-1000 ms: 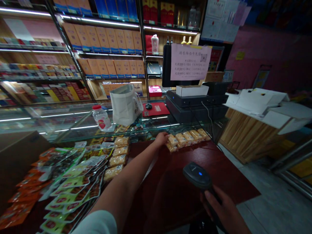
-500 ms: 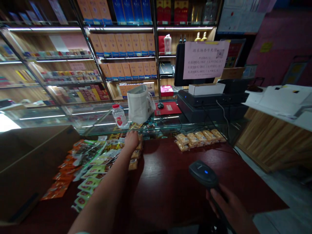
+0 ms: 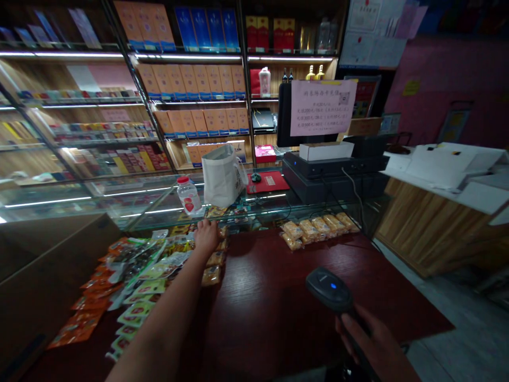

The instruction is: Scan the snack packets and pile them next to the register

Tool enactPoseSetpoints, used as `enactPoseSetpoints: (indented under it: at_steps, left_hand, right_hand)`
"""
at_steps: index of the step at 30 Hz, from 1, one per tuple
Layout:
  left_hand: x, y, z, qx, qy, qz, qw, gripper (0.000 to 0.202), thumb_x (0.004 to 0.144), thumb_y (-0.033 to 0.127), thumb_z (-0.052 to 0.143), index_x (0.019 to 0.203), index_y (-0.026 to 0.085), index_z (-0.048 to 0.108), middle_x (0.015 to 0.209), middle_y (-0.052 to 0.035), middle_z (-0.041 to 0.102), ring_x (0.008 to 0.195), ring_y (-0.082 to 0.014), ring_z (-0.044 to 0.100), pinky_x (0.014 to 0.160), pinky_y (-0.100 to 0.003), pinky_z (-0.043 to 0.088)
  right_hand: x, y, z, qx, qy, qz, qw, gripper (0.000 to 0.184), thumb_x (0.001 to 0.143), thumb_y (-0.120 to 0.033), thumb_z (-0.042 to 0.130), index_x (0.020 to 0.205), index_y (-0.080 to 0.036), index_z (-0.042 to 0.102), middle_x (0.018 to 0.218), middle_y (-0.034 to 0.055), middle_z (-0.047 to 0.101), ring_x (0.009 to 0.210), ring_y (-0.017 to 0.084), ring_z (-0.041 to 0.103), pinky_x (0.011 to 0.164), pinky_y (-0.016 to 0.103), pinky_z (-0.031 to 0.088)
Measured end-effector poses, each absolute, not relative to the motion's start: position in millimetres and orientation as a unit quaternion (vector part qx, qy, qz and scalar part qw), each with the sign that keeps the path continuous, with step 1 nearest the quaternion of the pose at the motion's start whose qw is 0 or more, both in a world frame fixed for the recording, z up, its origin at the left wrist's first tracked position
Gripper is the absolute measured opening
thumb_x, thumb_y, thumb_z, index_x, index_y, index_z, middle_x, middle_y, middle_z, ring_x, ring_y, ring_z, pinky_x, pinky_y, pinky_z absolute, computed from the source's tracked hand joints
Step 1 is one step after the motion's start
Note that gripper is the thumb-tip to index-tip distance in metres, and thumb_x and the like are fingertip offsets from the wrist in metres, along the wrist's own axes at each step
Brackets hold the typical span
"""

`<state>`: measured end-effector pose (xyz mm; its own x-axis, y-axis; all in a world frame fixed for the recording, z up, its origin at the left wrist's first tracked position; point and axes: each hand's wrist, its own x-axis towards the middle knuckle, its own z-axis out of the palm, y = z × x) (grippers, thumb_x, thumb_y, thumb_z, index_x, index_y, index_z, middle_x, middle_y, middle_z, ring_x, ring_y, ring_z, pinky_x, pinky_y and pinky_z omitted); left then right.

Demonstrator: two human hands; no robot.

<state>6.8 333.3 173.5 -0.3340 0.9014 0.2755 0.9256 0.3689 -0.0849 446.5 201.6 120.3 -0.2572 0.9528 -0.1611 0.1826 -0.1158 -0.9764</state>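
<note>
Smooth plastic scanner point(image 3: 328, 289), shiny plastic wrappers point(image 3: 308, 228), glossy wood-look tabletop point(image 3: 258, 302), matt cardboard box point(image 3: 59, 262)

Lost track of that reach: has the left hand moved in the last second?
Yes: judged against the white bag, the left hand has moved left, from right of it to its near side.

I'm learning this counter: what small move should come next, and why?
Probably close the left hand on one of the golden clear-wrapped snacks in the left row: that hand is at the row's far end, touching or just above it, while the right hand grips the dark handheld scanner.
</note>
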Motion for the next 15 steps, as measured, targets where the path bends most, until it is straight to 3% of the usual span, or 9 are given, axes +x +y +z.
enactPoseSetpoints:
  at_steps: [4,7,11,15]
  left_hand:
    - [26.1,316.9,186.6,-0.583,-0.794,-0.073,0.159,0.029,0.080,0.021,0.057,0.108,0.013,0.055,0.114,-0.0182,0.059,0.117,-0.0346,0.049,0.095,-0.042,0.041]
    - [55.3,301.0,192.9,-0.617,-0.761,-0.167,0.109,0.036,0.077,0.024,0.060,0.110,0.016,0.049,0.106,-0.0136,0.061,0.103,-0.0303,0.058,0.090,-0.039,0.044]
    - [97.7,282.6,185.0,-0.629,-0.687,-0.360,-0.056,0.037,0.075,0.030,0.064,0.106,0.021,0.045,0.096,-0.0044,0.060,0.081,-0.0201,0.061,0.072,-0.032,0.048]
    - [128.6,266.6,168.9,-0.561,-0.599,-0.495,-0.284,0.046,0.073,0.038,0.070,0.108,0.022,0.046,0.079,0.0035,0.056,0.052,-0.0097,0.050,0.047,-0.022,0.041]
  right_hand:
    - [446.6,203.7,119.3,-0.500,-0.560,0.560,0.350,0.052,0.088,-0.068,0.052,0.084,-0.016,0.062,0.057,-0.0018,0.056,0.049,0.012,0.051,0.048,0.023,0.042]
    - [441.8,207.5,120.7,-0.502,-0.559,0.558,0.353,0.054,0.086,-0.070,0.053,0.083,-0.016,0.062,0.054,-0.0021,0.056,0.047,0.012,0.051,0.046,0.022,0.041]
    - [430.7,210.8,128.3,-0.508,-0.550,0.545,0.377,0.057,0.082,-0.072,0.055,0.082,-0.016,0.063,0.053,-0.0017,0.055,0.046,0.012,0.050,0.045,0.022,0.040]
    - [423.2,209.8,134.9,-0.502,-0.531,0.555,0.397,0.057,0.078,-0.073,0.059,0.083,-0.017,0.063,0.054,-0.0016,0.057,0.045,0.012,0.049,0.044,0.022,0.040]
